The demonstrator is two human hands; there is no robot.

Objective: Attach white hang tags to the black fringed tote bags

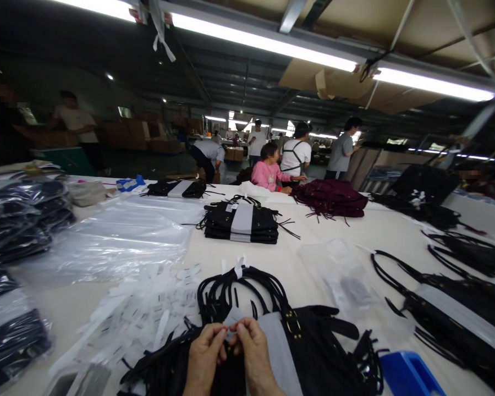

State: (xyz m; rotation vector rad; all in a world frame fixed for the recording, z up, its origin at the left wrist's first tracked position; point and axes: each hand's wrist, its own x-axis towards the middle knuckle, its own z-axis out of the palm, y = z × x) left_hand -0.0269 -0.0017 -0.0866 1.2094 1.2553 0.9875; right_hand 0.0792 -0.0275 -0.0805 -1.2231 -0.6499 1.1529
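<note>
My left hand [206, 352] and my right hand [253, 352] meet fingertip to fingertip, both in a pinch. Between them is a small pale tag [234, 317], its lower part hidden by my fingers. Just beneath my hands lies a black handbag [322, 341] with a grey band [278, 352] across it and a brass-coloured buckle. Its black handles [268, 280] loop away from me, and a white strip [241, 267] sits at their top. To the left spreads a loose heap of white printed labels [127, 313].
Clear plastic bags [124, 231] lie left. Wrapped black bags [20, 220] are piled at the far left. Ahead stand a black bag stack [241, 223] and a maroon stack [332, 198], beside a person in pink [266, 173]. At right are more black bags [462, 308] and a blue container [410, 374].
</note>
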